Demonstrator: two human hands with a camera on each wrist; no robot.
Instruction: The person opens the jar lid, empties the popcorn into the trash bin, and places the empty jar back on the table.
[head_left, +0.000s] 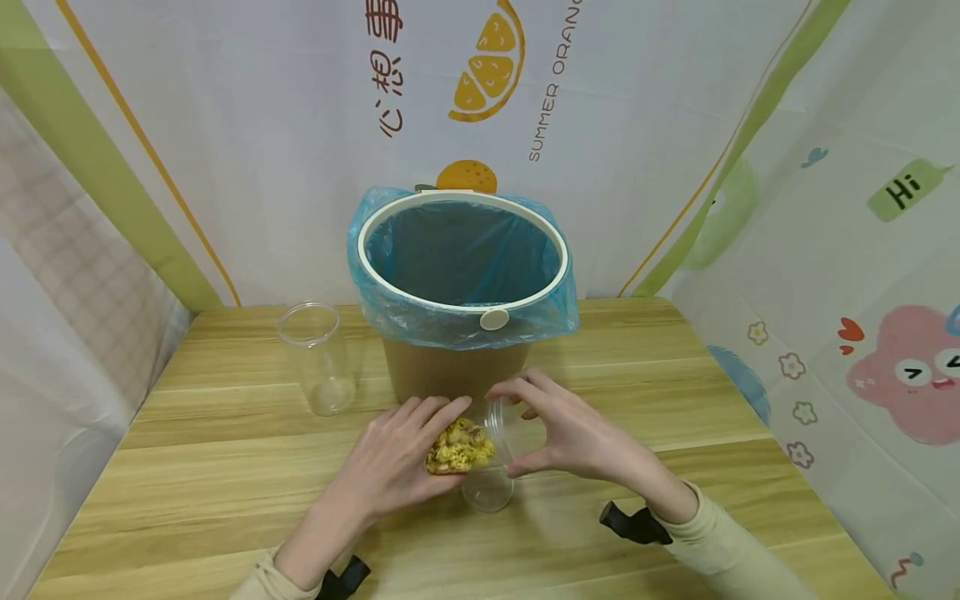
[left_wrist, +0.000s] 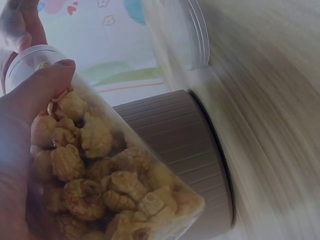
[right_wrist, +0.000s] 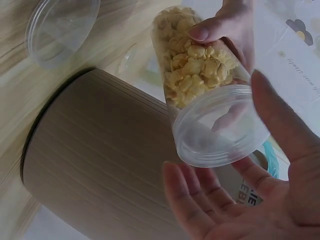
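Note:
My left hand (head_left: 401,454) grips a clear plastic jar (right_wrist: 212,135) partly filled with popcorn (head_left: 459,448). The jar lies tipped on its side, its ridged round mouth end facing right. Around that end my right hand (head_left: 577,429) spreads its thumb and fingers, fingertips right at the rim. In the right wrist view those fingers (right_wrist: 195,200) are loosely bent beside the rim rather than closed on it. Below the jar, a clear round lid (head_left: 487,492) rests on the table; the left wrist view also shows this lid (left_wrist: 197,35).
Just behind the hands stands a brown bin (head_left: 457,367) lined with a blue bag (head_left: 360,283) under a white ring. An upright clear plastic cup (head_left: 311,358) is on the wooden table (head_left: 225,475) to the left. Printed curtains (head_left: 285,167) hang behind and at the sides.

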